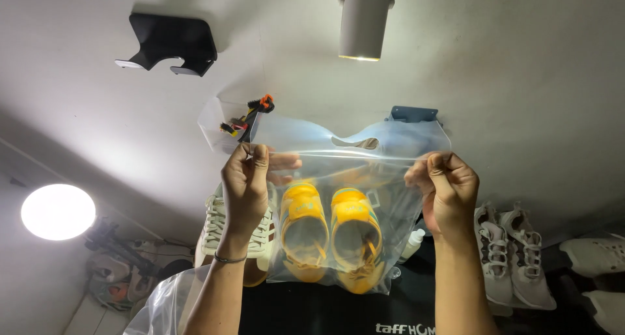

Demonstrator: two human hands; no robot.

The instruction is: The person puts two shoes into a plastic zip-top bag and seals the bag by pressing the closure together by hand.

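I see my left hand (246, 179) and right hand (448, 190), fingers pinched shut on the top seal of the clear zip plastic bag (338, 198) holding yellow sandals (332, 234), raised above the surface. A loose pinch could let their weight tip the bag.

Bare forearms, one thin wristband

I see my left hand (245, 179) and right hand (448, 190) both bare, with no gloves, rings or sleeves on either forearm. A thin dark band (230, 259) circles my left wrist; my right wrist carries nothing. Fingernails look short and plain.
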